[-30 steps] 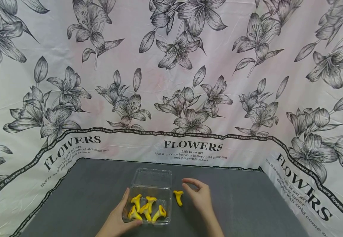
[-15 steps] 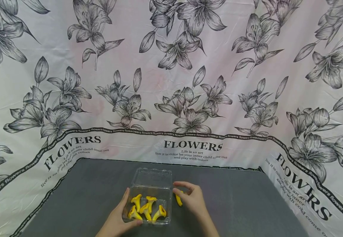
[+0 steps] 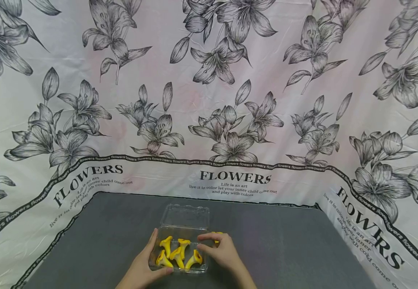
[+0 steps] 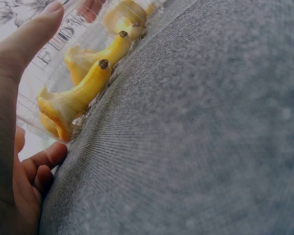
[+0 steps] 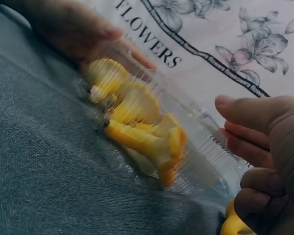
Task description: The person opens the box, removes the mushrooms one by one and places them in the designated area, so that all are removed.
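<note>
A clear plastic clamshell box [image 3: 206, 263] stands on the grey cloth with its lid [image 3: 185, 216] tipped back. Several yellow chanterelle mushrooms [image 3: 176, 256] lie inside; their stems show through the wall in the left wrist view. My left hand [image 3: 141, 267] grips the box's left side, thumb at the near corner and fingers along the wall. At the right wall is my right hand [image 3: 225, 251], thumb and forefinger apart at the rim, with nothing seen between them. Behind it one loose chanterelle [image 3: 217, 232] lies outside the box, mostly hidden; part of this mushroom [image 5: 234, 223] shows in the right wrist view.
Grey cloth [image 3: 292, 249] covers the table top. A white curtain [image 3: 158, 176] with printed lilies and lettering hangs along the back and both sides.
My right hand has moved left and nearer, past the loose mushroom to the box's right wall. The left hand, the box and the mushrooms inside have stayed put.
</note>
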{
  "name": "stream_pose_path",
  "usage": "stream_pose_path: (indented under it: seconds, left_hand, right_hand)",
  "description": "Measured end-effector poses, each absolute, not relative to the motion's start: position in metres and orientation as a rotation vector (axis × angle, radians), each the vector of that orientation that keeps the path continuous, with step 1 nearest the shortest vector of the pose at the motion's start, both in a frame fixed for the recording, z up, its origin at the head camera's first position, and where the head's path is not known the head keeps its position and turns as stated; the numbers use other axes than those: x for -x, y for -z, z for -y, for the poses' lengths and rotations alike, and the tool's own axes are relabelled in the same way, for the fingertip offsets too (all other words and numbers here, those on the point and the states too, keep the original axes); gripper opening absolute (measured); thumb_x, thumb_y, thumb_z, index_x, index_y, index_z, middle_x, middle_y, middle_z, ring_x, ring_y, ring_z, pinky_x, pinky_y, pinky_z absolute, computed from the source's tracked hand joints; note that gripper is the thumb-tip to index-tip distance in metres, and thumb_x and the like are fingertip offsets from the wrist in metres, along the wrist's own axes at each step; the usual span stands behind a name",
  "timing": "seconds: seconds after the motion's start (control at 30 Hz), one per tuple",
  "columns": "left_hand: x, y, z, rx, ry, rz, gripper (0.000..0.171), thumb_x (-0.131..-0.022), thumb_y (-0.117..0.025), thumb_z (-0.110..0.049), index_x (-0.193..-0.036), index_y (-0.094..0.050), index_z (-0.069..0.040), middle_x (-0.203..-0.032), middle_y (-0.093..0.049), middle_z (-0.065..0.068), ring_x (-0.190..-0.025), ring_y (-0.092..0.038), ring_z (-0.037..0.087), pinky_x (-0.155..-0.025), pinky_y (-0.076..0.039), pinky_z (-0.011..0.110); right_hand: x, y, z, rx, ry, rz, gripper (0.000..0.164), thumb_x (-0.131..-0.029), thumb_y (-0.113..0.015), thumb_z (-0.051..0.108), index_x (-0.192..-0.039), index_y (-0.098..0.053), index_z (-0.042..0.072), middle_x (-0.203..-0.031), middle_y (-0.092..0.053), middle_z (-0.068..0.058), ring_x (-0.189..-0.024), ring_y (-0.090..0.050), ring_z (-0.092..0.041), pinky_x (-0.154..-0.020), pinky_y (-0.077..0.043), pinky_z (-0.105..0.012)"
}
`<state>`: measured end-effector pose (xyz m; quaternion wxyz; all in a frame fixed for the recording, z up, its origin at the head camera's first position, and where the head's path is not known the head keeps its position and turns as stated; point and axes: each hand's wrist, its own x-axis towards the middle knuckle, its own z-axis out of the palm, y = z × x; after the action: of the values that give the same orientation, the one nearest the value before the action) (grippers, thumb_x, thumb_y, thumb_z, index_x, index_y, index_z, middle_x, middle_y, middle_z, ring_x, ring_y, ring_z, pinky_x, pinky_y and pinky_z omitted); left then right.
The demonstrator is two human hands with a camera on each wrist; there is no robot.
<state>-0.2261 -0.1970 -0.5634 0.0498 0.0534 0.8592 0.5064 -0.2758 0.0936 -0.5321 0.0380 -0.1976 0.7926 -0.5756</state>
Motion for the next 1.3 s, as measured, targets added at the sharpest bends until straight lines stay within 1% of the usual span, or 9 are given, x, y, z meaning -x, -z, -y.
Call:
stream_pose_path:
  seconds: [0.07,0.13,0.23,0.33,0.7,0.9,1.0,1.13,1.3]
  left_hand:
    - [0.226,0.563,0.197,-0.165,-1.546,-2.613,0.12,-0.09,-0.085,-0.046,-0.173,-0.003,-0.018,-0.176,-0.008,0.023,-0.152,-0.023,0.062,-0.102,-0.042,0.079]
    - [0.227,0.563,0.197,-0.17,-1.54,-2.618,0.12,-0.09,-0.085,-0.046,-0.173,-0.004,-0.018,-0.176,-0.008,0.023,-0.152,-0.023,0.062,-0.102,-0.042,0.079]
    - [0.227,0.563,0.197,-0.169,-1.528,-2.63,0.121,-0.089,-0.086,-0.046,-0.173,-0.004,-0.016,-0.176,-0.008,0.023,-0.152,-0.023,0.062,-0.103,-0.042,0.079]
    - [0.227,0.563,0.196,-0.158,-1.515,-2.639,0.121,-0.089,-0.086,-0.048,-0.173,-0.004,-0.016,-0.176,-0.008,0.023,-0.152,-0.023,0.062,-0.102,-0.042,0.079]
    - [0.228,0.565,0.197,-0.157,-1.5,-2.65,0.123,-0.087,-0.086,-0.05,-0.173,-0.005,-0.018,-0.176,-0.008,0.022,-0.152,-0.025,0.062,-0.1,-0.045,0.077]
    - [0.228,0.565,0.197,-0.154,-1.507,-2.641,0.122,-0.087,-0.086,-0.05,-0.173,-0.005,-0.019,-0.176,-0.007,0.021,-0.152,-0.024,0.061,-0.102,-0.043,0.078]
    - [0.228,0.564,0.198,-0.15,-1.509,-2.636,0.122,-0.087,-0.086,-0.05,-0.173,-0.005,-0.019,-0.176,-0.008,0.021,-0.152,-0.024,0.061,-0.101,-0.044,0.078]
    - [0.226,0.563,0.197,-0.143,-1.5,-2.64,0.123,-0.087,-0.086,-0.05,-0.173,-0.005,-0.019,-0.176,-0.009,0.022,-0.151,-0.026,0.061,-0.1,-0.046,0.076]
    - [0.226,0.562,0.196,-0.147,-1.508,-2.642,0.122,-0.087,-0.086,-0.05,-0.173,-0.005,-0.018,-0.176,-0.009,0.021,-0.153,-0.023,0.06,-0.104,-0.042,0.078]
  right_hand:
    - [0.276,0.533,-0.093,0.602,1.739,-2.427,0.027,-0.093,-0.084,0.017,-0.115,-0.082,0.002,-0.062,-0.064,-0.004,-0.036,-0.019,0.006,-0.041,-0.024,-0.017]
    - [0.275,0.533,-0.092,0.605,1.717,-2.43,0.027,-0.092,-0.085,0.019,-0.113,-0.082,0.004,-0.06,-0.063,0.0,-0.036,-0.02,0.006,-0.039,-0.024,-0.016]
    - [0.274,0.533,-0.091,0.661,1.654,-2.48,0.026,-0.09,-0.087,0.021,-0.11,-0.083,0.006,-0.081,-0.077,-0.001,-0.037,-0.021,0.006,-0.039,-0.025,-0.015]
    - [0.273,0.531,-0.089,0.722,1.575,-2.526,0.024,-0.089,-0.088,0.022,-0.108,-0.084,0.008,-0.101,-0.081,-0.004,-0.038,-0.024,0.007,-0.039,-0.026,-0.015]
    - [0.27,0.53,-0.083,0.779,1.464,-2.515,0.026,-0.088,-0.088,0.018,-0.11,-0.083,0.005,-0.107,-0.082,-0.008,-0.038,-0.027,0.003,-0.042,-0.031,-0.017]
    - [0.266,0.521,-0.085,0.815,1.256,-2.798,0.026,-0.081,-0.094,0.027,-0.102,-0.086,0.013,-0.1,-0.082,0.003,-0.069,-0.062,-0.003,-0.065,-0.053,-0.024]
    - [0.264,0.516,-0.086,0.785,1.196,-2.828,0.022,-0.081,-0.094,0.028,-0.097,-0.086,0.015,-0.095,-0.081,0.006,-0.079,-0.069,-0.007,-0.069,-0.056,-0.027]
    - [0.26,0.512,-0.084,0.745,1.204,-2.764,0.015,-0.081,-0.094,0.025,-0.091,-0.086,0.016,-0.09,-0.081,0.008,-0.07,-0.064,-0.006,-0.063,-0.051,-0.025]
    - [0.26,0.512,-0.081,0.733,1.21,-2.725,0.014,-0.082,-0.093,0.022,-0.093,-0.086,0.016,-0.091,-0.081,0.009,-0.078,-0.07,-0.012,-0.068,-0.054,-0.027]
